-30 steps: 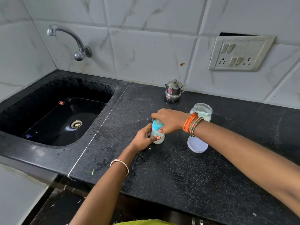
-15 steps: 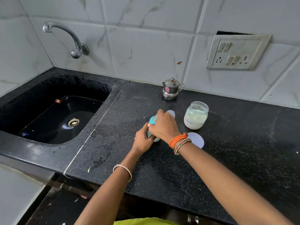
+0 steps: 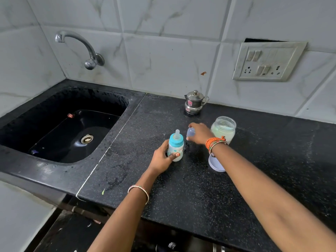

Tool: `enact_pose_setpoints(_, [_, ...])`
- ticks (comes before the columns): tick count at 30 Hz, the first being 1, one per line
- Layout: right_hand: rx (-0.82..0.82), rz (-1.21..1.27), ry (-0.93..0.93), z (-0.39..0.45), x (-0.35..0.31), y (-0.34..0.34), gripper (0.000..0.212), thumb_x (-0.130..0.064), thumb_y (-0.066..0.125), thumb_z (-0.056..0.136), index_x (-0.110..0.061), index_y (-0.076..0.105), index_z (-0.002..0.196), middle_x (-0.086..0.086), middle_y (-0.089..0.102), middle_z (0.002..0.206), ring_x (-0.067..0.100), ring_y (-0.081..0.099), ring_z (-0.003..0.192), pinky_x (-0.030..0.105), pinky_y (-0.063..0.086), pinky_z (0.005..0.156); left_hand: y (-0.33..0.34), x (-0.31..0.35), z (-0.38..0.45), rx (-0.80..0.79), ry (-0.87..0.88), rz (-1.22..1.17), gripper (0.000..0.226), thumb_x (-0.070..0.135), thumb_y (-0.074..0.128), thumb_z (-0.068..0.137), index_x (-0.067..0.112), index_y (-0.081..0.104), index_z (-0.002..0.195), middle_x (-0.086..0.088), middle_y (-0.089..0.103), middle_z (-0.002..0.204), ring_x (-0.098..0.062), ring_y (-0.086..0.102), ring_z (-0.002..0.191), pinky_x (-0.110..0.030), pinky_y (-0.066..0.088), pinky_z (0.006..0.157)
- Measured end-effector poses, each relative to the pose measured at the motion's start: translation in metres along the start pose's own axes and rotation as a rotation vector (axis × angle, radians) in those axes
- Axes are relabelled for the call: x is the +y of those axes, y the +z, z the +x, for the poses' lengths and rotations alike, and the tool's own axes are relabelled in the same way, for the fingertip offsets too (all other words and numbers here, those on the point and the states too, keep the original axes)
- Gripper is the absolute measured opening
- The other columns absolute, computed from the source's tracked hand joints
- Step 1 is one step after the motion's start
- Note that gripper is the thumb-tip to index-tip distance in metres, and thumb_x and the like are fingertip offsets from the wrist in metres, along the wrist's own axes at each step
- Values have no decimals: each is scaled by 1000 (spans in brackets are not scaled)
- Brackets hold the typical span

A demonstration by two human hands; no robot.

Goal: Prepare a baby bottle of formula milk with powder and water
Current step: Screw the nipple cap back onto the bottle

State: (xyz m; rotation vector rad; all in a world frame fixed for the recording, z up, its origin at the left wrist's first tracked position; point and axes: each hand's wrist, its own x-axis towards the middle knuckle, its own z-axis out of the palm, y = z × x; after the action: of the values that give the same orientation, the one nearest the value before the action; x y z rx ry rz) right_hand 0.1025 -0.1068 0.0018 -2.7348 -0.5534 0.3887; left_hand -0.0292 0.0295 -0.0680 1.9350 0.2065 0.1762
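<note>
On our black counter (image 3: 190, 188) we see: bottle (image 3: 175, 147), powder jar (image 3: 223, 130), lid (image 3: 216, 164), steel pot (image 3: 194, 102); sink (image 3: 60, 128) set in left.

I take the baby bottle (image 3: 175, 148) as my mark; it stands upright on the desk (image 3: 181, 193). My left hand (image 3: 162, 158) sits at its left and near side, fingers (image 3: 175, 155) wrapped round its lower body. Just right of the bottle's top, my right hand (image 3: 199, 133) holds the bottle cap (image 3: 190, 132) above the desk. Right of that stands the powder jar (image 3: 223, 128), and the jar lid (image 3: 216, 164) lies flat on the desk, right of the bottle and nearer me. The small kettle (image 3: 194, 103) stands behind the bottle, against the wall. The sink (image 3: 72, 131) lies well to the left, the tap (image 3: 80, 49) on the wall behind it.
</note>
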Motion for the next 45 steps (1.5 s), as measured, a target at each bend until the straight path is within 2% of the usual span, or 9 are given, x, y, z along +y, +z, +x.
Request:
enact_pose_setpoints(5, [133,68,-45,0,0,0,27,-12,67,81,-14,65,108,13,60,119,30,60,105,35,48,85,1,-1,0,23,6,27,51,20,68,84,21,46,130,0,58,131,-18,53,122,-45,41,107])
enact_pose_setpoints(9, [-5,-102,-116,-4,4,7,37,-16,73,79,-14,59,114,11,50,123,30,52,112,36,44,91,3,-1,0,36,1,32,51,19,67,85,21,45,131,0,56,131,-18,51,123,-45,40,108])
enact_pose_setpoints(13, [200,-137,-144,-12,7,18,39,-5,63,83,-15,50,119,13,52,124,33,49,111,41,46,86,2,0,-2,40,-11,24,52,20,67,85,21,45,132,1,56,132,-18,51,124,-45,39,108])
enact_pose_setpoints(17, [495,249,-190,-26,-16,-12,34,-13,64,81,-11,50,112,12,60,115,32,56,105,40,50,83,2,0,-2,34,-3,26,54,20,67,85,20,43,134,0,56,132,-18,51,124,-43,39,109])
enact_pose_setpoints(20, [645,426,-387,-59,-42,-34,31,-25,66,79,-13,54,106,5,63,104,19,57,93,30,49,77,3,0,-2,32,-13,-2,53,18,66,85,18,43,133,-2,55,133,-17,52,123,-42,40,109])
enact_pose_setpoints(26, [516,140,-514,-84,-42,9,21,-20,60,81,-12,58,101,4,61,103,23,52,93,41,48,79,4,1,-6,52,7,24,51,24,67,83,19,46,129,4,58,121,-17,56,113,-41,45,101])
enact_pose_setpoints(32, [554,201,-512,-75,-44,26,20,-21,61,82,-9,56,98,7,56,104,22,53,92,31,47,72,3,4,-8,53,12,49,57,32,61,77,20,46,130,6,58,119,-19,55,115,-39,43,102])
enact_pose_setpoints(38, [611,145,-493,-74,-48,31,21,-25,62,83,-12,57,99,6,55,103,21,55,90,28,49,59,3,2,-6,49,24,40,53,12,63,85,15,43,134,5,55,120,-20,54,117,-38,43,102])
enact_pose_setpoints(45, [566,63,-455,-71,-56,30,29,-27,61,84,-15,58,110,1,61,112,24,55,94,29,44,62,2,3,-4,71,22,77,51,9,64,85,10,44,132,-1,58,120,-17,55,112,-38,45,100])
